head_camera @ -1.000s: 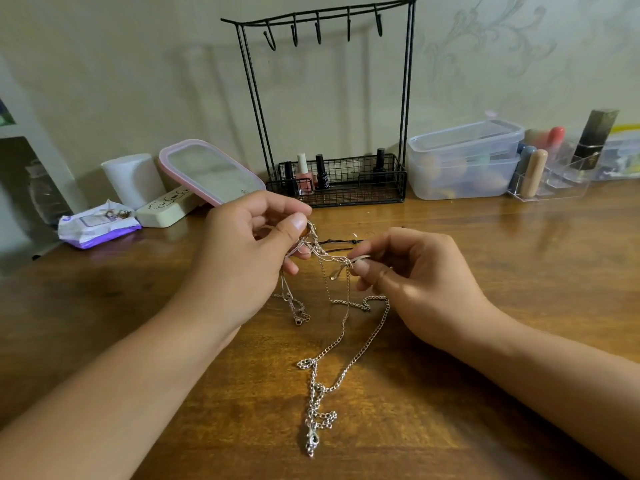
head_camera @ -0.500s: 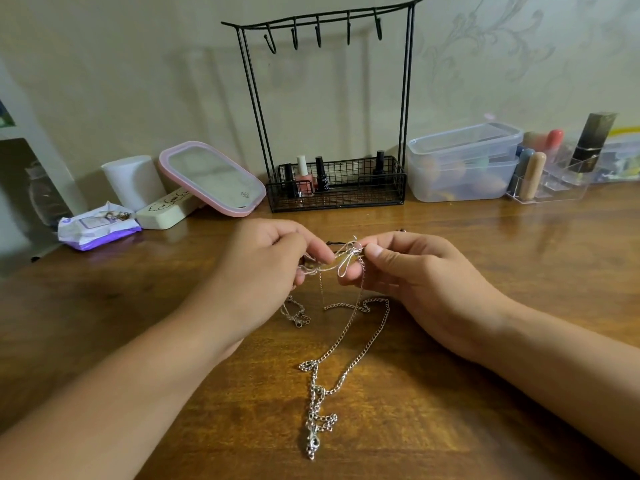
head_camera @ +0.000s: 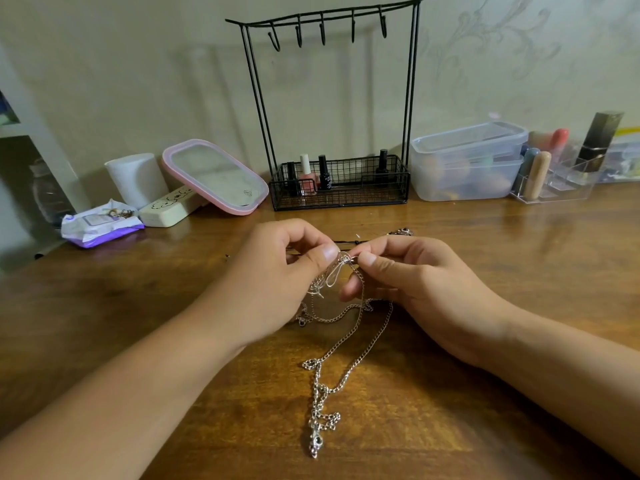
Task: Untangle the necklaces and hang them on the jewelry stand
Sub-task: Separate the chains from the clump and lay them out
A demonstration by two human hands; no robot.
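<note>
Carefully now: work the knot, not the whole chain. Left hand [head_camera: 277, 271] pinching the tangled silver necklaces [head_camera: 341, 268] between thumb and curled fingers, right hand [head_camera: 412, 278] pinching the same snarl from the other side, thumb tips almost touching. Both grips closed on the chains, held just above the wooden table [head_camera: 485, 393]. Best to keep the small loop at the knot slack, tease one strand out with the fingertips, and avoid pulling the two ends apart, which would likely tighten the snag. Worth following the long tail down the table to the pendant [head_camera: 316, 443], which lies near the front edge and could drag or catch if lifted fast. Jewelry stand [head_camera: 332, 109] upright at the back against the wall, its hooks bare, so nothing hung yet; judged early in the task.

Compared with a second ago: hands drawn closer together, thumbs now nearly meeting where a clear gap and a stretched strand showed before. Knot lifted a little higher and bunched into a tight loop between the thumbs. Lower chain and pendant lying much as they did. Dark cord [head_camera: 346, 241] behind the hands unchanged.
</note>
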